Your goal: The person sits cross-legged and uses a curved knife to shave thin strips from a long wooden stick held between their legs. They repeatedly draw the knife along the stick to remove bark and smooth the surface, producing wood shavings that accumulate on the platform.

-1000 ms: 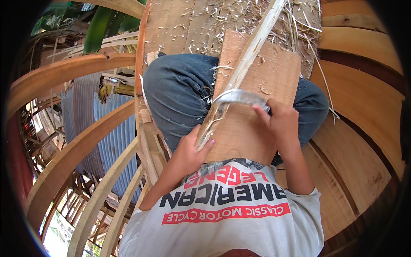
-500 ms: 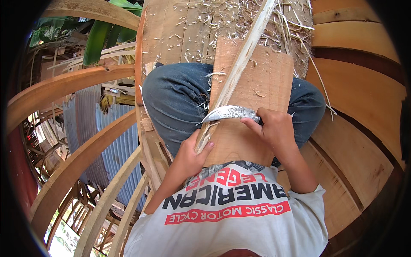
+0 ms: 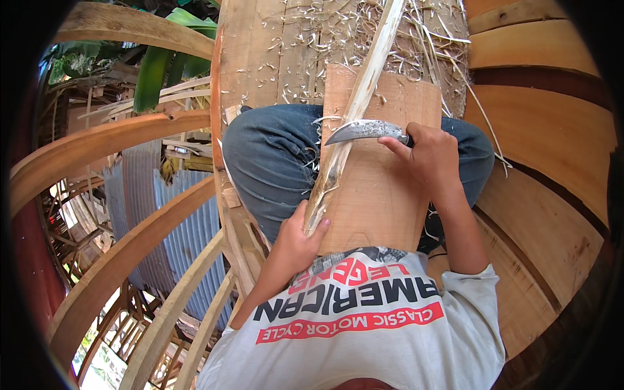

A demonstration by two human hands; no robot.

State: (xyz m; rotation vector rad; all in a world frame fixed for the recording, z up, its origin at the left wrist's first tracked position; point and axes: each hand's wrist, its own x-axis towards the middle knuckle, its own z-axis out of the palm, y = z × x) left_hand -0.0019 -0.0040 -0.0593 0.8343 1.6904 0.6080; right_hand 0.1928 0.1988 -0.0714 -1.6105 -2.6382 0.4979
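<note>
A long pale wooden stick (image 3: 366, 88) slants away from me, with darker, rough wood near its close end. My left hand (image 3: 299, 239) is wrapped round that near end. In my right hand (image 3: 429, 153) is the dark handle of a knife (image 3: 364, 131) with a curved, speckled blade. The blade lies across the stick, its tip pointing left past the stick's edge. Under both is a flat wooden board (image 3: 383, 188), resting over my lap between my bent knees. A loose curl of wood clings to the stick below the blade.
Shavings (image 3: 286, 39) and long thin strips (image 3: 458, 65) litter the plank floor (image 3: 250, 65) ahead. Curved wooden rails (image 3: 123, 136) run along the left, with corrugated metal sheets (image 3: 192, 227) beyond. Wide wooden slats (image 3: 533, 130) line the right.
My right hand and the knife have moved farther up the stick, away from my left hand. The left hand keeps its grip on the near end.
</note>
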